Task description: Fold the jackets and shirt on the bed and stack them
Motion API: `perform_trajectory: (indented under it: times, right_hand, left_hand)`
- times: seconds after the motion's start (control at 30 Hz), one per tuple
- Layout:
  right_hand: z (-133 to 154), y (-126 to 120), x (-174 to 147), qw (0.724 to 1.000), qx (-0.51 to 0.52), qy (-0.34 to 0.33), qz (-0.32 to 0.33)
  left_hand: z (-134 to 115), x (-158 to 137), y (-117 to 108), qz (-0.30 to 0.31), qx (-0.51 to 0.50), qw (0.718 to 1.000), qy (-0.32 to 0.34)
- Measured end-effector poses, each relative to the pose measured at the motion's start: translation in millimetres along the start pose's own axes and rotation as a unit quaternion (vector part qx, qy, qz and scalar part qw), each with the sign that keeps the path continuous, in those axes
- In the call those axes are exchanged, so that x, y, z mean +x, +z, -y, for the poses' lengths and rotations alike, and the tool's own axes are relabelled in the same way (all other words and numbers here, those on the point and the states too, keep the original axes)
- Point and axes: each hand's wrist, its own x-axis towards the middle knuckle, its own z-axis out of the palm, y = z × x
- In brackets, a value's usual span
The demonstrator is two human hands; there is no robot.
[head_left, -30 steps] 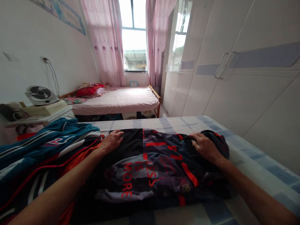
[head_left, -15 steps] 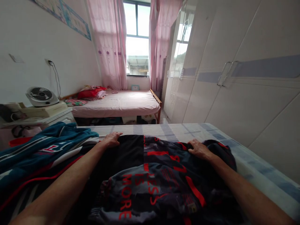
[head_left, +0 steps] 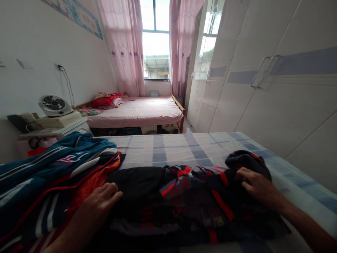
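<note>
A black and grey jacket (head_left: 195,207) with red lettering and red stripes lies folded across the near bed in front of me. My left hand (head_left: 106,198) grips its left end, fingers curled into the dark cloth. On the other side my right hand (head_left: 254,182) has its fingers bent round the cloth, beside a bunched dark part at the jacket's far right. Left of the jacket is a heap of clothes: a teal jacket (head_left: 86,146) with white stripes on top and an orange garment (head_left: 92,179) showing beneath it.
The near bed's blue-and-white checked sheet (head_left: 173,149) extends beyond the clothes. A second bed (head_left: 147,110) with pink bedding stands under the window. White wardrobes (head_left: 244,98) line the right side. A fan (head_left: 55,104) sits on a cabinet at left.
Both hands have come nearer to me, bringing the jacket's far edge over towards me. More checked sheet and the orange garment now show. The view has shifted slightly.
</note>
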Motion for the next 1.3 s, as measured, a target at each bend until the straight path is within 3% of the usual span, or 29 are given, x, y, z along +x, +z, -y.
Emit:
perform_trajectory:
  times: [0.1, 0.13, 0.23, 0.37, 0.5, 0.6, 0.77, 0.9, 1.0, 1.1, 1.3]
  right_hand:
    - [29.2, -11.4, 24.8, 0.994, -0.027, 0.030, -0.101]
    - [42.6, -12.4, 38.6, 0.994, -0.021, 0.023, -0.102]
    - [84.7, -2.7, 82.5, 1.000, 0.009, -0.015, 0.015]
    - [138.9, 27.8, 118.6, 0.979, 0.035, -0.065, 0.191]
    - [191.4, 49.3, 125.2, 0.963, 0.010, -0.095, 0.251]
    - [216.3, 57.5, 126.8, 0.965, -0.041, -0.083, 0.246]
    - [209.9, 55.6, 129.9, 0.981, -0.056, -0.044, 0.183]
    - [174.3, 30.2, 124.6, 0.997, -0.051, 0.027, 0.055]
    - [145.4, 11.4, 120.9, 0.993, -0.055, 0.104, -0.016]
    - [129.7, 9.4, 121.8, 0.989, -0.047, 0.140, -0.009]
    - [135.1, 40.5, 143.0, 0.987, 0.025, 0.160, 0.013]
  left_hand:
    - [-1.8, -25.0, 16.3, -0.031, 0.002, 0.999, -0.039]
    - [-1.7, -28.8, 20.7, -0.040, 0.002, 0.998, -0.045]
    - [-2.8, -31.9, 27.4, -0.049, 0.002, 0.997, -0.051]
    - [-7.5, -29.5, 25.6, -0.057, 0.004, 0.997, -0.053]
    - [-11.3, -27.4, 23.2, -0.052, 0.005, 0.997, -0.064]
    - [-12.8, -25.7, 23.0, -0.049, 0.005, 0.996, -0.073]
    - [-14.2, -23.9, 24.2, -0.061, 0.009, 0.996, -0.066]
    - [-14.3, -24.6, 26.7, -0.062, 0.010, 0.996, -0.066]
    - [-13.0, -25.5, 29.3, -0.055, 0.010, 0.996, -0.068]
    - [-10.6, -27.1, 32.3, -0.054, 0.009, 0.996, -0.071]
    - [-5.3, -33.8, 35.2, -0.048, -0.001, 0.997, -0.068]
